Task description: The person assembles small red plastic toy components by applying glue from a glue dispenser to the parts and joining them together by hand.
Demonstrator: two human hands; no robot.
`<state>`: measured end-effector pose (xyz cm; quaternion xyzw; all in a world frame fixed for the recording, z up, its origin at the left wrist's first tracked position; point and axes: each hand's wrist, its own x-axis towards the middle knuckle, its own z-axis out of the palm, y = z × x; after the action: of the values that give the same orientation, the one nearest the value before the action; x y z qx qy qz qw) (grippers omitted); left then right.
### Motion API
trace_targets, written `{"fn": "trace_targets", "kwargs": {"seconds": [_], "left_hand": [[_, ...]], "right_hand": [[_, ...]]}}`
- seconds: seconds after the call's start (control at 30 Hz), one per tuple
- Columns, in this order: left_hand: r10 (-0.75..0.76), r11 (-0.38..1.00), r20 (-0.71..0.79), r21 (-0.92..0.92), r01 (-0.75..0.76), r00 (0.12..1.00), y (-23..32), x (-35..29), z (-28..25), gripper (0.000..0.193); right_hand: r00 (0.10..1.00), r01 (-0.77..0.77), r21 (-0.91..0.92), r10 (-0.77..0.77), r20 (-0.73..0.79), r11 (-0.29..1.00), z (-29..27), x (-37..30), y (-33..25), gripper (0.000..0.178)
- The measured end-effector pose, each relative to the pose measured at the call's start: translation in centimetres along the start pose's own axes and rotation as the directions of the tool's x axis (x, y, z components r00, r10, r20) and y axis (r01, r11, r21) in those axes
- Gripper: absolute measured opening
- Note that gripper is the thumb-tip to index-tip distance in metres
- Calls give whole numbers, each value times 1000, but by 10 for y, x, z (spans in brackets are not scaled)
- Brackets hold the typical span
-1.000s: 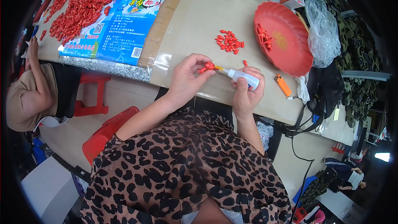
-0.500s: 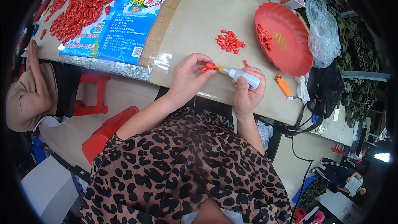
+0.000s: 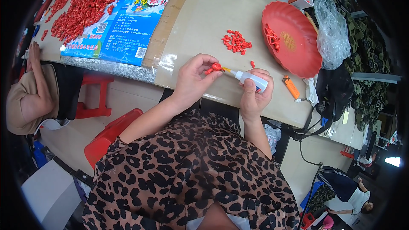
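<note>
Between the thumb and fingers of my left hand [image 3: 197,76] is a small glossy red figurine [image 3: 216,67]; its exact shape is too small to make out. My right hand [image 3: 256,95] is closed round a white glue bottle [image 3: 252,81], tilted so its narrow yellowish nozzle [image 3: 227,70] points left and meets or nearly meets the red piece. Just beyond the bottle lies a single red piece [image 3: 253,64]. Farther off on the table, a loose cluster of similar red pieces [image 3: 236,42] is spread out.
A red scalloped tray [image 3: 303,59] with a few red pieces stands at the right, near an orange lighter [image 3: 291,87] and a clear plastic bag [image 3: 333,34]. Left, a blue printed cardboard sheet [image 3: 128,25] borders a large red heap [image 3: 83,12]. Another person's arm [image 3: 40,79] rests at the left.
My hands, the red figurine and the glue bottle stay almost where they were. In the background at lower right, a person has shifted position, with an arm now stretched out.
</note>
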<state>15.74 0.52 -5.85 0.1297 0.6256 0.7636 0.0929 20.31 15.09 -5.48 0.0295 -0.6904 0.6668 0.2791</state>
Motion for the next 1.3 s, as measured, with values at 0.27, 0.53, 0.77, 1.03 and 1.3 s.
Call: {"fn": "trace_targets", "kwargs": {"seconds": [0.27,0.53,0.77,1.03,1.3], "left_hand": [[-8,1000,1,4,8,1000,0,0,0,24],[57,998,-37,-4,-57,998,-4,0,0,22],[31,999,-25,-13,-31,999,-2,0,0,23],[-121,950,120,-274,150,985,17,5,-10,24],[-278,775,354,-467,427,893,21,19,-27,33]], "right_hand": [[1000,16,-43,-17,-9,999,1,1,2,23],[1000,-1,-26,1,-21,1000,-1,0,2,22],[999,-15,8,16,-28,1000,2,1,-2,21],[906,-299,665,422,-28,684,0,18,-7,22],[890,-362,739,447,93,568,1,24,-14,22]]}}
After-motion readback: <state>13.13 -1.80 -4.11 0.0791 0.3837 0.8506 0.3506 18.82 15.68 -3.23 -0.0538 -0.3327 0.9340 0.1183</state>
